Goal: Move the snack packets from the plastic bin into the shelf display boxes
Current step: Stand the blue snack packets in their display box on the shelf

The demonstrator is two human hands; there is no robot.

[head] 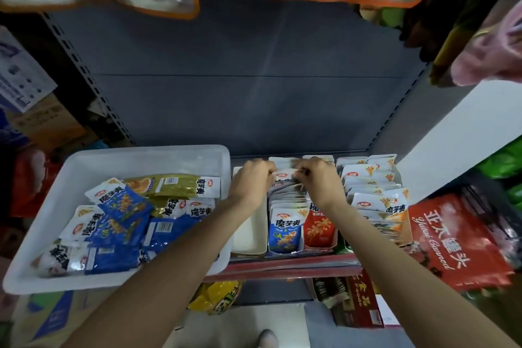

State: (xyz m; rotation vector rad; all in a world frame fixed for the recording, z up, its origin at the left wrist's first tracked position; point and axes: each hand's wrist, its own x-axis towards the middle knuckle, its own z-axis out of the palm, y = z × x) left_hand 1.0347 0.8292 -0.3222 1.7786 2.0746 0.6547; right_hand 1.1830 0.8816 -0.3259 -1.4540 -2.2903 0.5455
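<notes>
Shop shelf (pixel 282 264): bin (pixel 36 271) beside display boxes (pixel 285 248). Your left hand (pixel 250 181) and right hand (pixel 317 179) pinch one packet (pixel 283 175) at the back of the packed middle row. Forcing it may buckle neighbours; more packets (pixel 118 203) wait in the bin.

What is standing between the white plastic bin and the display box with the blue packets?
In the head view, an empty white display box stands between the plastic bin and the blue-packet box.

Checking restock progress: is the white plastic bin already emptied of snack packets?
No, the plastic bin holds many blue, gold and white snack packets.
</notes>
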